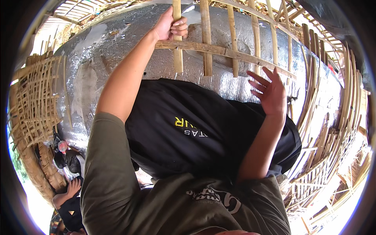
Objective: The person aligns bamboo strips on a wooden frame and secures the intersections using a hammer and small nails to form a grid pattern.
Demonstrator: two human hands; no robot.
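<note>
At the top of the head view, my left hand (172, 26) is wrapped round an upright bamboo slat (178, 58), the leftmost of a bamboo lattice panel. A long bamboo crosspiece (219, 50) runs across the slats just below that hand. My right hand (271, 92) hovers below the crosspiece's right part, fingers spread, holding nothing. More slats (207, 62) stand side by side between my two hands. Black cloth with printing (172, 98) covers my lap beneath the panel.
Silvery foil sheeting (117, 47) with worn patches covers the surface beneath the panel. Woven bamboo lattice (35, 102) stands at the left. Loose bamboo strips (317, 156) are stacked at the right. Another person's hand (73, 188) rests at the lower left, near dark items.
</note>
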